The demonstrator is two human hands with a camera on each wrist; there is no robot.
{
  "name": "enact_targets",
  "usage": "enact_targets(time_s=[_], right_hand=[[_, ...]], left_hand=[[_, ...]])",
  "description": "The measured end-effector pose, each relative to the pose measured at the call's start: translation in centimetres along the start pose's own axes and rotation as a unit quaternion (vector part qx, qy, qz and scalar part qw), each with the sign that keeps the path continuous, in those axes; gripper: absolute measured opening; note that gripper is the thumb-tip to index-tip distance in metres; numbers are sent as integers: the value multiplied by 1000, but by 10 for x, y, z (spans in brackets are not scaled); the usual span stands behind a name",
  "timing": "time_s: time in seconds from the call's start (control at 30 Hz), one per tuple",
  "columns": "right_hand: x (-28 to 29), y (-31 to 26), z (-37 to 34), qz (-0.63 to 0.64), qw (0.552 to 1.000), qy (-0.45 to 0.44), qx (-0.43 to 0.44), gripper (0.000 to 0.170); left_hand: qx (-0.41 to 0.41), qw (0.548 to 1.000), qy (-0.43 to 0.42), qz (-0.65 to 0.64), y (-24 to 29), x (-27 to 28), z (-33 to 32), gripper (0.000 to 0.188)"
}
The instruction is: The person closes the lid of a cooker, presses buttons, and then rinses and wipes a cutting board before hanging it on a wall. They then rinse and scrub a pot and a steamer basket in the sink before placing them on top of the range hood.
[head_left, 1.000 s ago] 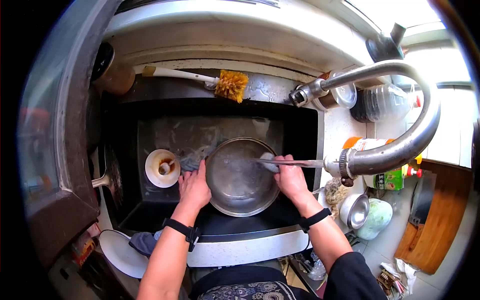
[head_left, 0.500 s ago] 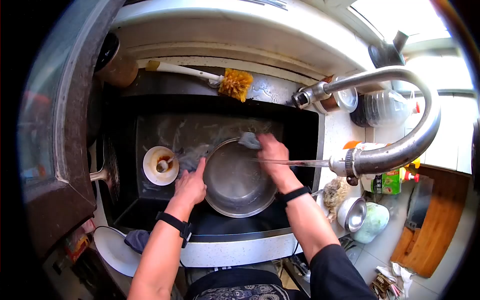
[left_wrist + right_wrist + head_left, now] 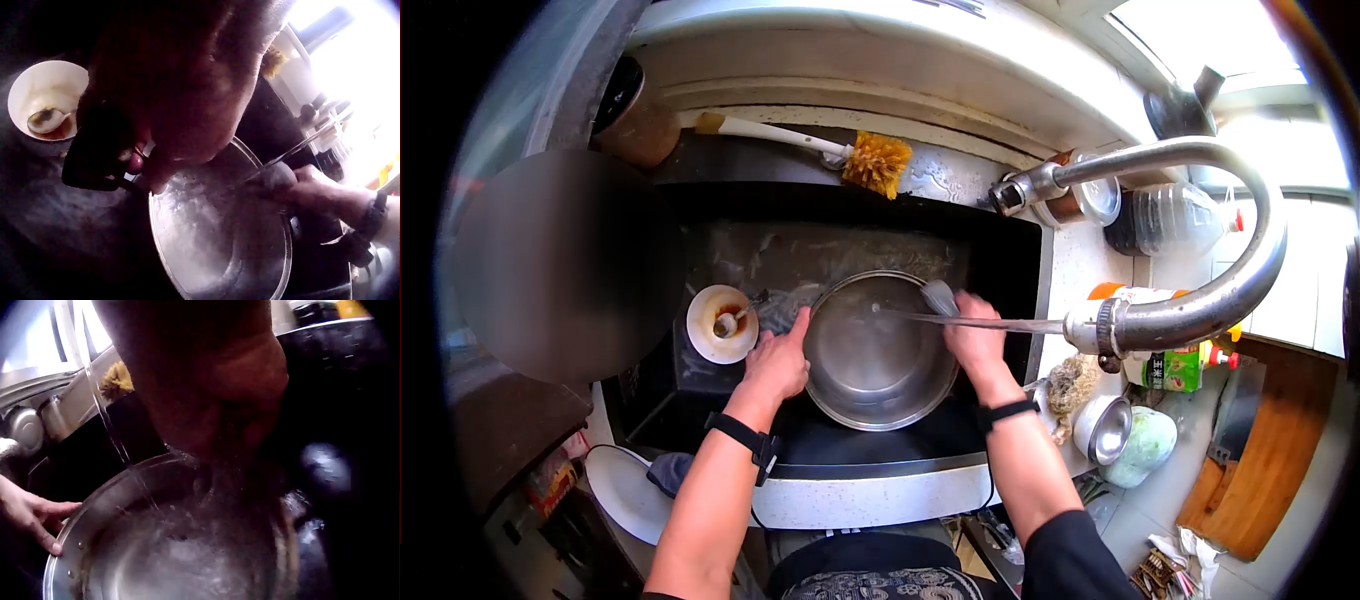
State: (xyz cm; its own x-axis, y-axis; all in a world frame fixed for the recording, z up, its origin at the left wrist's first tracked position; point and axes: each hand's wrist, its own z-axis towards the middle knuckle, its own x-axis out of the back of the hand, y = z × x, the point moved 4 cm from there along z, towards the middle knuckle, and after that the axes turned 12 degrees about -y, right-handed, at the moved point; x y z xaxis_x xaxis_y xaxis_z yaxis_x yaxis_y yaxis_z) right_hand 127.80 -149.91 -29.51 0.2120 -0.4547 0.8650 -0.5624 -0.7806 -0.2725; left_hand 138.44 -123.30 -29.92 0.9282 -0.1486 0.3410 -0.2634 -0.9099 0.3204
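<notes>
A round steel pot (image 3: 880, 350) sits in the dark sink, with a thin stream of water running into it. My left hand (image 3: 778, 362) grips the pot at its left rim, fingertips over the edge in the right wrist view. At the right side, my right hand (image 3: 977, 335) holds a grey scrubbing pad (image 3: 940, 297) against the pot's inner wall near the rim. The pad shows beside the fingers in the left wrist view too. A white bowl (image 3: 703, 345) with brown residue and a spoon (image 3: 726, 325) stands left of my left hand.
A curved metal faucet (image 3: 1250, 240) reaches over the sink's right side. Behind the sink lies a yellow-bristled brush (image 3: 878, 165). Bottles, a small steel bowl (image 3: 1112, 425) and a wooden board (image 3: 1250, 480) are on the right. A blurred disc covers the head view's left.
My right hand has moved the scrubbing pad along the pot's inside from the right to the far rim, then back toward the right. The left hand has stayed at the left rim.
</notes>
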Motion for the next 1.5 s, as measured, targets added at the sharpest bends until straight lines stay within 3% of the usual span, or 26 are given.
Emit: enact_targets(time_s=[0.07, 0.2, 0.27, 0.37, 0.47, 0.57, 0.6, 0.8, 0.87, 0.93, 1.0, 1.03, 1.13, 1.2, 1.3, 1.43, 1.5], right_hand=[[2, 5, -31, -20, 998, -13, -64, 15], [2, -18, 14, -58, 998, -12, 7, 16], [-7, -47, 44, -87, 992, -34, 88, 12], [1, -47, 39, -73, 994, -12, 81, 16], [5, -1, 1, -28, 998, -39, -33, 21], [29, 14, -30, 50, 982, -115, -139, 38], [35, 15, -32, 79, 982, -114, -128, 43], [66, -2, -23, 197, 977, 60, -61, 41], [39, 19, -6, 138, 983, 123, 17, 39], [15, 18, -3, 112, 990, 58, 71, 47], [8, 10, -9, 91, 994, -27, 47, 49], [3, 17, -8, 99, 993, -66, -10, 49], [7, 26, -9, 117, 987, -76, -76, 51], [10, 34, -5, 259, 957, -80, -100, 52], [17, 26, -9, 433, 898, -13, -77, 49], [2, 31, -6, 166, 981, -37, -93, 45], [5, 27, -6, 157, 982, -50, -87, 43]], left_hand=[[1, 1000, -3, 3, 1, 1, 0, 83], [17, 1000, 3, 10, 4, -3, -2, 83], [15, 1000, 6, 16, 1, -9, -1, 84], [2, 1000, 0, 8, -2, -7, 3, 86], [2, 1000, -1, 5, -3, -5, 4, 86], [9, 1000, 6, 10, -4, -6, 4, 86], [8, 1000, 9, 10, -4, -6, 4, 86], [4, 1000, 16, 2, -4, -6, 3, 86], [15, 999, 20, 20, -2, -6, 1, 85], [19, 1000, 8, -3, -2, -4, 0, 81], [24, 1000, 1, 3, 0, -2, 1, 81], [19, 1000, 3, 4, -2, -3, 2, 81], [10, 1000, 10, 9, -4, -4, 3, 85], [6, 1000, 18, 14, -4, -5, 3, 87], [8, 999, 27, 16, -8, -8, 6, 87], [15, 1000, 21, 13, -4, -5, 3, 86], [16, 1000, 19, 11, -5, -4, 3, 87]])
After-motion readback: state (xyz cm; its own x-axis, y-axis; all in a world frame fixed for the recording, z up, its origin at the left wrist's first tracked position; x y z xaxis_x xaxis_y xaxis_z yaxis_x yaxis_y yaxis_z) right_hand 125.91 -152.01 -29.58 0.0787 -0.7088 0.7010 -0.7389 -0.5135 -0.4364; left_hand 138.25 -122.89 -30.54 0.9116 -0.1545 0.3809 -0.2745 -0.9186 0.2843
